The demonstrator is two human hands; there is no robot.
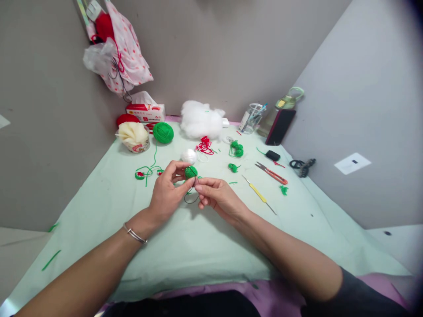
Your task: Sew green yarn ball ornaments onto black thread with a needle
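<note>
My left hand (168, 189) is closed on a small round green crocheted piece (191, 172), gripping it between thumb and fingers. Close beside it, my right hand (216, 193) pinches a dark thread at the lower edge of the piece. A loop of that black thread (190, 202) hangs below, between the hands. Whether a needle is in the right fingertips is too small to tell. Just behind the piece sits a white yarn ball (189, 156). Small red and green crocheted pieces (139, 175) lie left of my left hand, one partly hidden by it.
Thread snips (271, 173), a yellow-handled crochet hook (257, 192) and a black yarn bundle (272, 155) lie to the right. Farther back are a green yarn ball (163, 133), white stuffing (201, 121), a glass jar (251, 119), a phone (280, 127) and a tissue box (145, 112).
</note>
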